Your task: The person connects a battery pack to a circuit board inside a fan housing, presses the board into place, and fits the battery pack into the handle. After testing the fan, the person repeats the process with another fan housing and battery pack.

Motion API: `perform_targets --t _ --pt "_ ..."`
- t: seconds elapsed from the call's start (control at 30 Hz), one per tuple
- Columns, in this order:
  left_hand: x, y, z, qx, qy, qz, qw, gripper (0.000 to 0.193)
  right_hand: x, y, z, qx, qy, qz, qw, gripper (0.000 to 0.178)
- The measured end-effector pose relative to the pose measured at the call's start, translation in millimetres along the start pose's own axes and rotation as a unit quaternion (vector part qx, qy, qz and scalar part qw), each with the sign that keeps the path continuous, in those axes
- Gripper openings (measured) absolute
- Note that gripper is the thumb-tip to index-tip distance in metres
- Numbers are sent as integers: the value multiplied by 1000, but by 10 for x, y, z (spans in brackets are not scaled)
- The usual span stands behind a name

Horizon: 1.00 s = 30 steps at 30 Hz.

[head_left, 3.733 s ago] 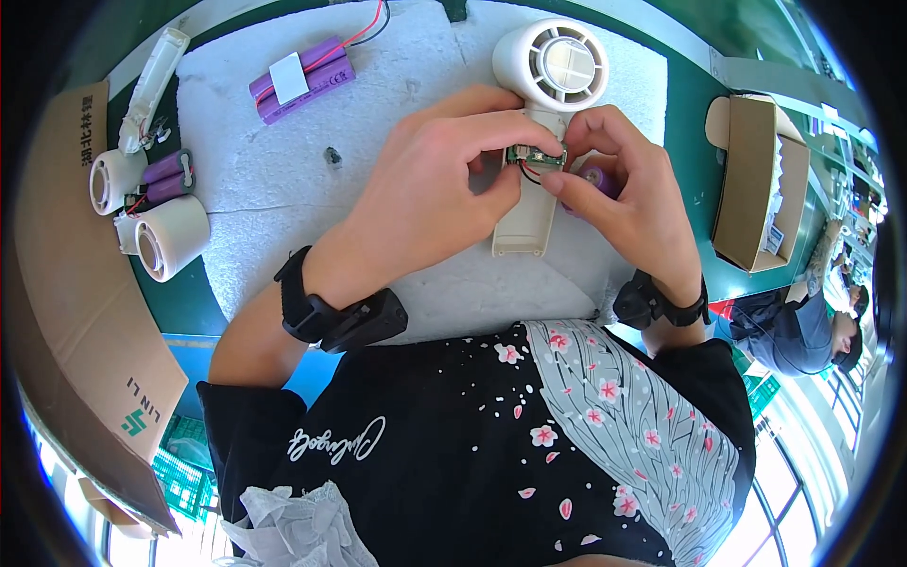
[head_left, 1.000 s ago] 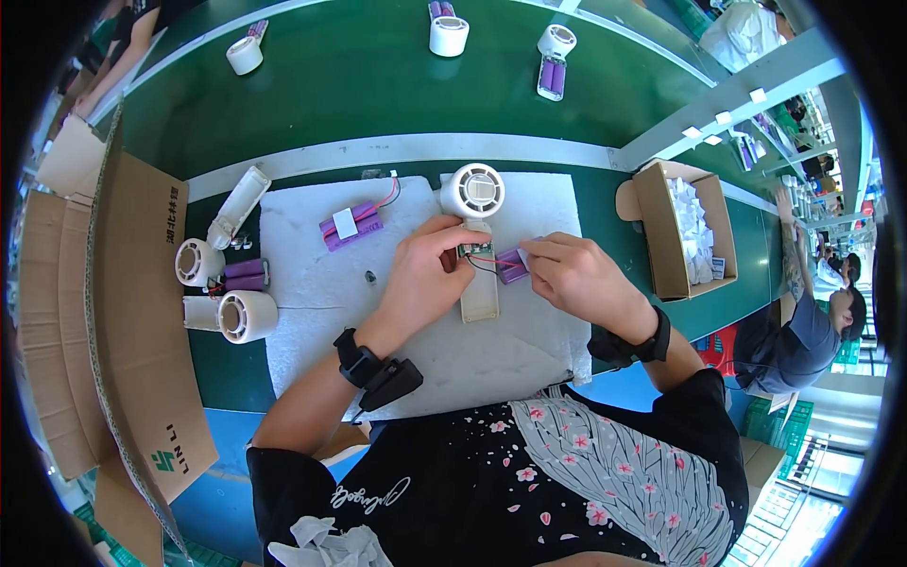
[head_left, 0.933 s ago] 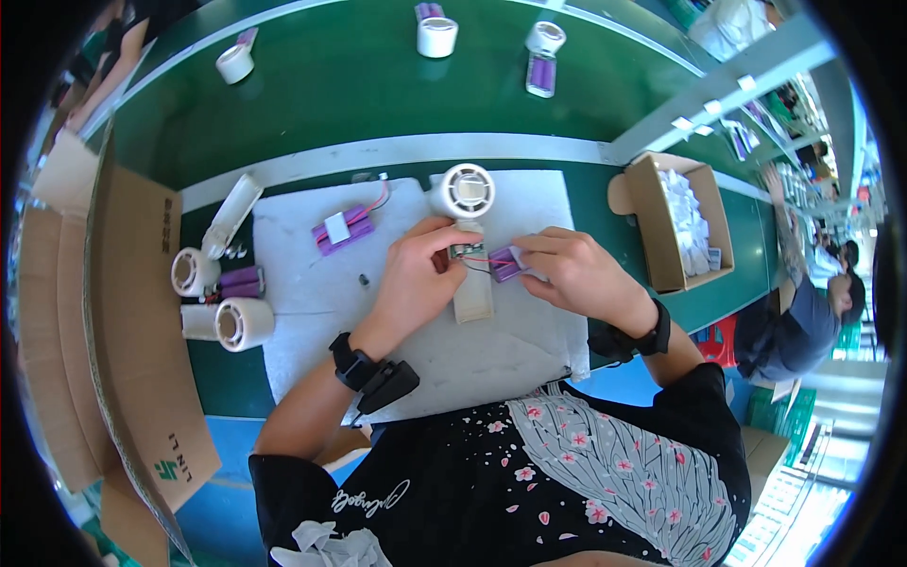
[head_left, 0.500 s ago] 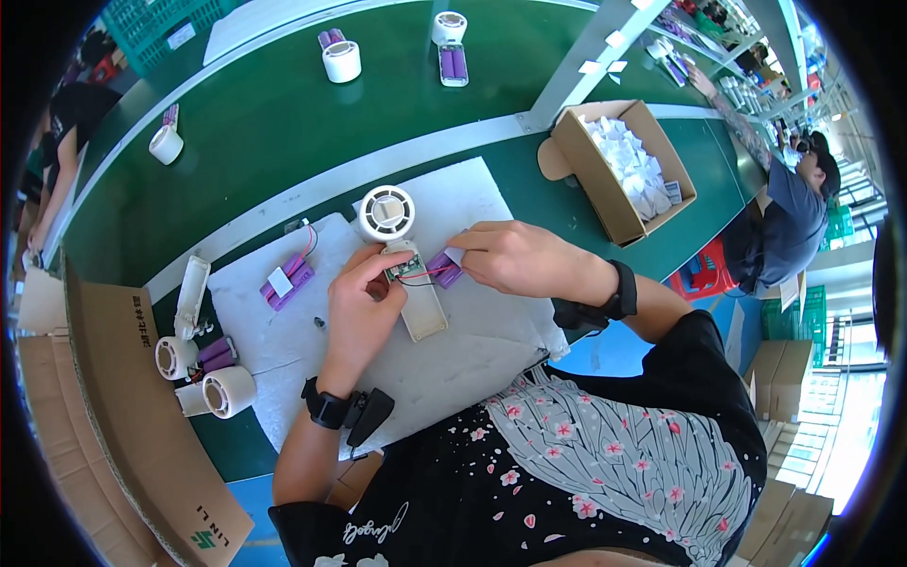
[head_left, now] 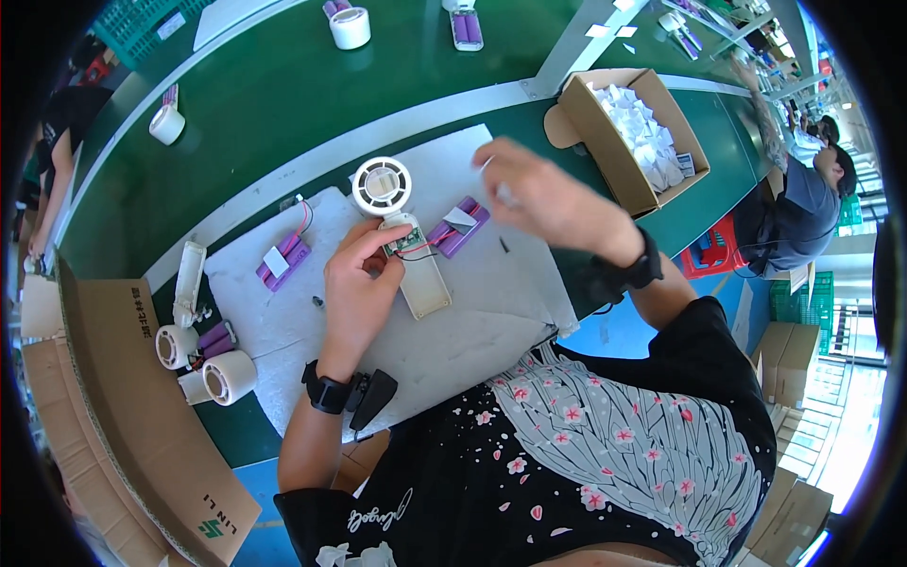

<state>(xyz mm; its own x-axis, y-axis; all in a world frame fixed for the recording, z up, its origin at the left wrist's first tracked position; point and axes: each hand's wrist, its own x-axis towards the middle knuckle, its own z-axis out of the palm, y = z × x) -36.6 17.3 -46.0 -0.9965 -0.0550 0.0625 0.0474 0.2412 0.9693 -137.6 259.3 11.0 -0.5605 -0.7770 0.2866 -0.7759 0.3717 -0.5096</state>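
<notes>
My left hand (head_left: 364,279) is closed on the opened handle of a small white handheld fan (head_left: 427,288), its thumb and fingers pinching near the green circuit board (head_left: 402,242). The round fan head (head_left: 382,186) points away from me. Red and black wires run from the board to a purple battery pack (head_left: 463,230), which lies right of the handle with a whitish patch on top. Beyond that pack, my right hand (head_left: 543,198) is raised over the mat, slightly blurred. Its fingers are curled together, with a pale bit at them too unclear to name.
A padded grey-white mat (head_left: 397,364) covers my work area. Another purple battery pack (head_left: 283,263) lies on its left. Fan parts (head_left: 229,376) stand beside a large carton (head_left: 156,406). A cardboard box (head_left: 614,156) holds white paper scraps. More fans (head_left: 350,28) sit on the green bench; a co-worker (head_left: 803,213) sits right.
My right hand has let go of the purple battery pack and moved up and right. The pack now lies on the mat with its patch showing. My left hand still holds the fan.
</notes>
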Motion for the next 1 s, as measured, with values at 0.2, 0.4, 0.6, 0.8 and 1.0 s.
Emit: perform_targets --t 0.2,0.4,0.6,0.8,1.0 --pt "8 58 2 -13 8 5 1000 34 -432 443 -925 -149 203 264 931 13" --pt "-12 15 -35 -15 11 -1 1000 35 -46 -227 -176 -13 25 87 996 19" --pt "14 110 -33 -12 -26 -18 999 38 17 -255 158 -12 -62 78 995 16" --pt "-50 72 -44 -13 17 -3 1000 36 16 -114 -29 4 -8 131 991 11" --pt "-23 136 -97 -28 -14 -4 1000 37 -599 406 -1215 -189 194 341 900 25"
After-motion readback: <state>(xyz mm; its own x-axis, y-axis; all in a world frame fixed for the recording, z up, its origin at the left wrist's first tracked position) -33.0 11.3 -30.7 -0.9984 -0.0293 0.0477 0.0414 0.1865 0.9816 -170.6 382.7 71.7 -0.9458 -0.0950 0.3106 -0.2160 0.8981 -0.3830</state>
